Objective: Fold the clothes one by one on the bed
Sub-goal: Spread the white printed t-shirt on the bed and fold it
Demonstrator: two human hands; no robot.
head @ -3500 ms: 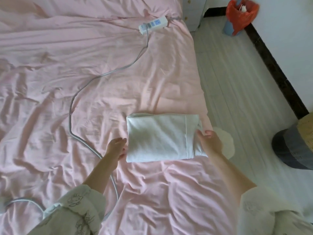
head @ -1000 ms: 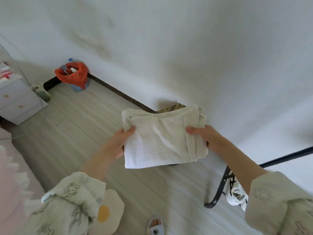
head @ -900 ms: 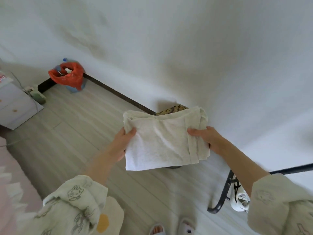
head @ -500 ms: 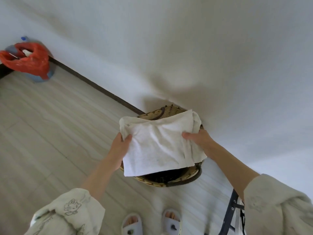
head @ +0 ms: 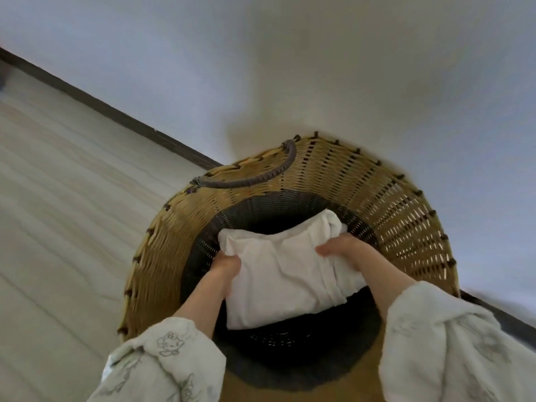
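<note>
A folded white garment hangs inside the mouth of a woven wicker basket, down at the level of its dark lower wall. My left hand grips the garment's left edge with the thumb on top. My right hand grips its right side, fingers curled over the folded hem. Both hands are down inside the basket. The bed is out of view.
The basket stands on pale wood flooring against a white wall with a dark skirting board. A dark handle arches over the basket's far rim. My patterned sleeves fill the bottom of the view.
I have turned away from the bed with the folded garment in both hands, bent over the basket and lowered the garment from above its rim down inside it.
</note>
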